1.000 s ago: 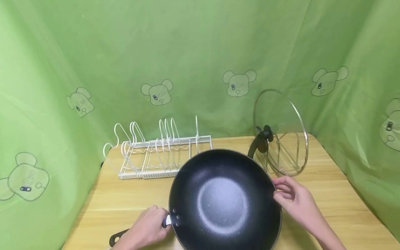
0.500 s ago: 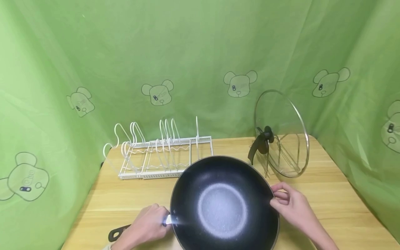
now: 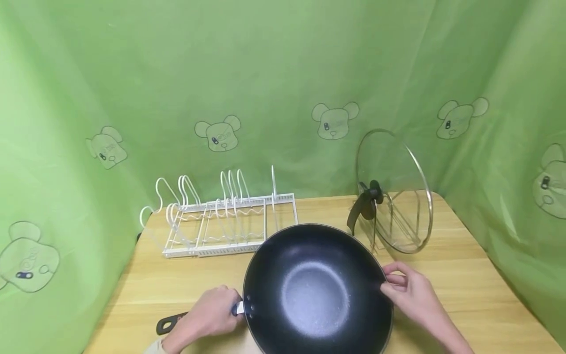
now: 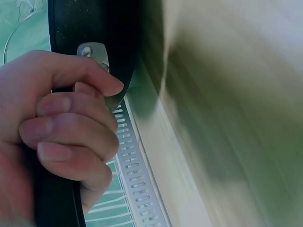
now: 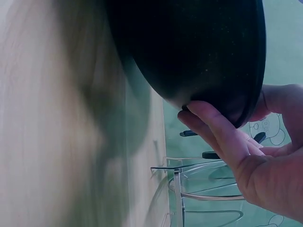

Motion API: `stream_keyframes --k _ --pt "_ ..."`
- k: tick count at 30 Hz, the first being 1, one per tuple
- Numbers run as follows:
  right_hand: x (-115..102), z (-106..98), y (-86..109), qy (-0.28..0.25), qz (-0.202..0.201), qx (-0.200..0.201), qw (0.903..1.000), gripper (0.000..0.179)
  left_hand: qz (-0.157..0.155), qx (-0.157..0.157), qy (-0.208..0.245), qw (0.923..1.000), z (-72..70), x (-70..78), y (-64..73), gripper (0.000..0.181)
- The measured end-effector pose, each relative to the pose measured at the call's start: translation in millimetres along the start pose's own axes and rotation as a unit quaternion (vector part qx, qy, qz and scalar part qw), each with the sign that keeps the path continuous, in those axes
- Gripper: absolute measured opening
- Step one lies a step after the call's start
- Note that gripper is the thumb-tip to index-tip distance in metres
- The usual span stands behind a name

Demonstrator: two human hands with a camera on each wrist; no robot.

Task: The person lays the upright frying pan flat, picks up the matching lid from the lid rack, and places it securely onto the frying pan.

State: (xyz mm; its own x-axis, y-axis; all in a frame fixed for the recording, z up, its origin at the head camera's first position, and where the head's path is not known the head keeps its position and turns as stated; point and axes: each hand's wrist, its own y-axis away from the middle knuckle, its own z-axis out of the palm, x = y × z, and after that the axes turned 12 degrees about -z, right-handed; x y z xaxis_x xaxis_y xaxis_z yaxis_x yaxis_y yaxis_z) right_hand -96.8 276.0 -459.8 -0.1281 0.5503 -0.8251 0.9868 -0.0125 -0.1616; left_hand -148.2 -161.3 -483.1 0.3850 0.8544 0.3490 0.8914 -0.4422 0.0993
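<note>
A black wok (image 3: 315,300) with a pale ring on its inner bottom is in the lower middle of the head view, its near edge cut off by the frame. My left hand (image 3: 215,310) curls its fingers round the wok's handle (image 4: 57,198), just behind the metal bracket (image 4: 97,53). The handle's end (image 3: 170,323), with a hanging hole, sticks out past that hand. At the wok's right rim my right hand (image 3: 411,292) pinches the edge, thumb inside and fingers (image 5: 213,120) against the outer wall. The wok's shadow falls on the wooden table (image 5: 52,142) below.
Behind the wok's left side stands a white wire rack (image 3: 230,250) with several upright loops. A glass lid (image 3: 428,196) with a black knob and handle (image 3: 364,204) leans upright in a metal stand (image 3: 404,228) at the back right. Green curtain (image 3: 274,59) surrounds the table.
The wok has come slightly nearer to me with both hands holding it, uncovering the lid's black handle. The head view has shifted a little.
</note>
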Motion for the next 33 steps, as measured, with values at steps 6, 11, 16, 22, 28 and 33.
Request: stream_keyframes --k 6,11,16,22,28,33 --pt "-4 -1 -6.5 -0.001 -0.005 0.002 1.0 0.029 0.001 -0.01 0.01 0.9999 -8.1 -1.8 -7.8 0.032" --pt "-5 -1 -11.7 -0.014 -0.005 0.0 0.9999 0.027 0.007 -0.012 0.007 0.9999 -9.3 -5.7 -13.8 0.033" --pt "-2 1 -14.2 -0.017 0.006 -0.001 0.9998 0.026 0.018 -0.012 0.0 0.9998 -11.7 -7.3 -15.0 0.027" --pt "6 3 -13.7 -0.013 0.02 -0.013 0.9996 0.028 0.015 0.003 -0.018 0.9997 -17.2 -11.0 -9.9 0.025" --pt "14 1 -16.5 -0.016 0.011 -0.022 0.9996 0.028 -0.038 0.004 -0.031 0.9988 -23.8 -26.0 5.4 0.019" --pt "18 1 -16.4 -0.014 0.015 -0.024 0.9995 0.028 -0.052 0.01 -0.024 0.9983 -25.2 -34.6 13.3 0.016"
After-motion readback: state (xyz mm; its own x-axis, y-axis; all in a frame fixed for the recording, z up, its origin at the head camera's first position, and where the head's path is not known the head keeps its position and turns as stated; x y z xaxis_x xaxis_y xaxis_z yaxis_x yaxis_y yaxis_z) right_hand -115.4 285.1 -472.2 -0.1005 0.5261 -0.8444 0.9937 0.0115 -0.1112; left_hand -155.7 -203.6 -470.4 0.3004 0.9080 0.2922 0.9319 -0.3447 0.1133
